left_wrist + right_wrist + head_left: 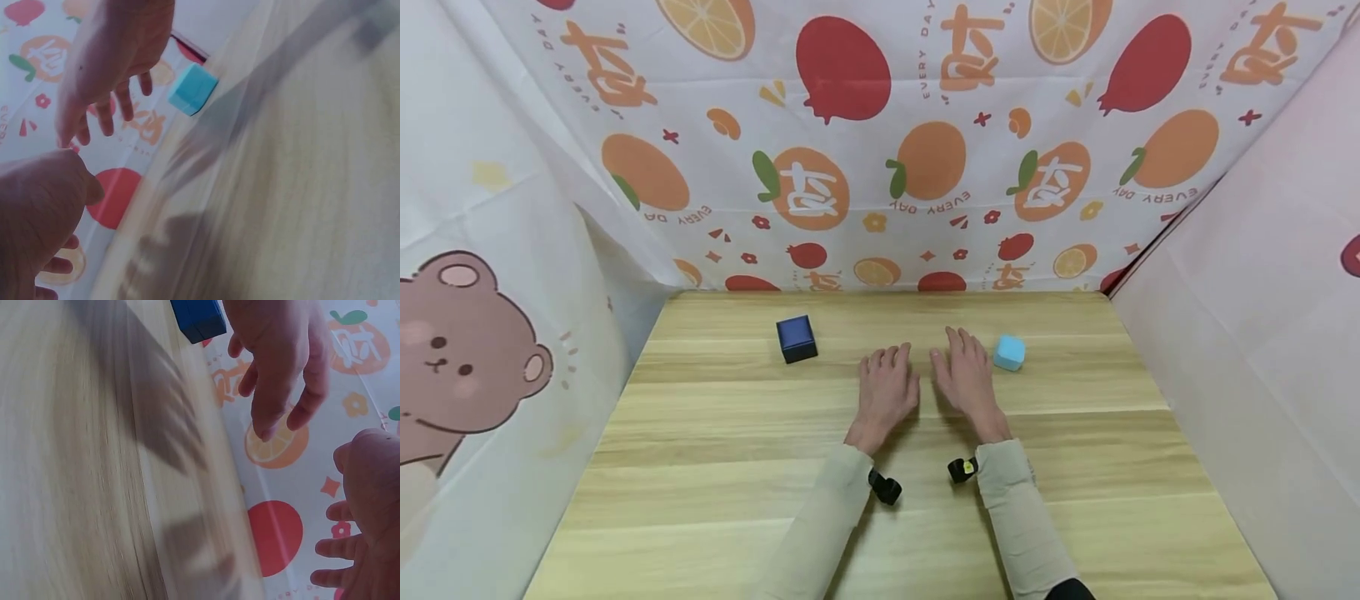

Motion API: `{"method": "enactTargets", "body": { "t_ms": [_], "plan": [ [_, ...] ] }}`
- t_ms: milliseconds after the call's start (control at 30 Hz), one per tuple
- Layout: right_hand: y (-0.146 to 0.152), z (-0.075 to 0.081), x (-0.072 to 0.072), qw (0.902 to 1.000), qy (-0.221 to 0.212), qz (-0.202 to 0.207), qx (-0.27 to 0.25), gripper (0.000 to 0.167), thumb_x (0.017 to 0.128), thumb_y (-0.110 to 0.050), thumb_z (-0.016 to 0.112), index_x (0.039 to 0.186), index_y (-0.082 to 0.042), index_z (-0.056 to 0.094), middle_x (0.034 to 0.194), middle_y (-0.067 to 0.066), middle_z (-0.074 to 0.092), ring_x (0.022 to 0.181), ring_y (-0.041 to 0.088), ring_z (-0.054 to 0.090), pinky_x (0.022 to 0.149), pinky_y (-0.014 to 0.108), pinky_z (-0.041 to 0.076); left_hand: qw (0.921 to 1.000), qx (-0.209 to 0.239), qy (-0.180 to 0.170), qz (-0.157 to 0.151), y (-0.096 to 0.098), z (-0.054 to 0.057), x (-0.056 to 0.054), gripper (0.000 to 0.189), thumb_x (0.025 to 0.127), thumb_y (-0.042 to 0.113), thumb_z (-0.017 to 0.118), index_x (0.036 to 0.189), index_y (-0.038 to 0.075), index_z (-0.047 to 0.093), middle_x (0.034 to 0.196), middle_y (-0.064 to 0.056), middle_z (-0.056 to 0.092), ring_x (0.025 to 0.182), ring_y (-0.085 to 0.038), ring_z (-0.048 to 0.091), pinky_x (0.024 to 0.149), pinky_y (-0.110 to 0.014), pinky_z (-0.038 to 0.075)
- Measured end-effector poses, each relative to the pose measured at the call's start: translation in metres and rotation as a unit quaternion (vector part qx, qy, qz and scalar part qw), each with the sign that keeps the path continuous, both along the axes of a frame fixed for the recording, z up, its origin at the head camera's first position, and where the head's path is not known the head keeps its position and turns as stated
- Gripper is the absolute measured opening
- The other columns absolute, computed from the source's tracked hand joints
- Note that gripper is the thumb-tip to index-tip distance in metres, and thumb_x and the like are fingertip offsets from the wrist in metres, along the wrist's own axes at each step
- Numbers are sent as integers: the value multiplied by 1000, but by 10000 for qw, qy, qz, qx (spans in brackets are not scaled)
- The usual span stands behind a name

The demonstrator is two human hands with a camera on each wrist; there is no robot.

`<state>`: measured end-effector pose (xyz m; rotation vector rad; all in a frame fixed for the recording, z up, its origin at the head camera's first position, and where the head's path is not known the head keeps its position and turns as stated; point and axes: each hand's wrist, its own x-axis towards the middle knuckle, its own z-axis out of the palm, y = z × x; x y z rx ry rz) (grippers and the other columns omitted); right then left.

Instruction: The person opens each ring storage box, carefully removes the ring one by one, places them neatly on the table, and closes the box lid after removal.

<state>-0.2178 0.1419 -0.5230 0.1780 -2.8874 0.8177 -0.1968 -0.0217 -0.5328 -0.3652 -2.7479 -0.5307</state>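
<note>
Both hands hover palm down over the middle of the wooden table, side by side and apart, with nothing in them. The left hand (886, 390) has its fingers loosely extended. To its left stands a dark blue box (797, 338) with a lighter blue top. The right hand (968, 377) points its relaxed fingers toward the back. Just beyond it on the right sits a small light blue block (1009, 353) with rounded corners. In the left wrist view the light blue block (192, 89) lies past the right hand; the right wrist view shows the dark blue box (199, 319) at the top.
The wooden table (715, 467) ends at a fruit-print cloth (880, 167) hanging along the back. White cloth walls close in both sides, the left one (475, 350) printed with a bear. A small black camera (886, 487) is strapped at the left wrist, another (961, 470) at the right.
</note>
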Motion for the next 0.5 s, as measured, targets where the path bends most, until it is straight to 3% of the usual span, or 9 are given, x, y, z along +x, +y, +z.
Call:
{"method": "enactTargets", "body": {
  "t_ms": [500],
  "plan": [
    [33, 21, -2, 9995, 296, -34, 52, 60, 107, -44, 38, 153, -5, 39, 157, 24, 42, 145, 46, 36, 113, 68, 29, 9927, -805, 428, -785, 22, 5, -15, 51, 96, 30, 66, 141, 13, 50, 129, -11, 67, 121, -35, 62, 104, -57, 47]
  ]
}}
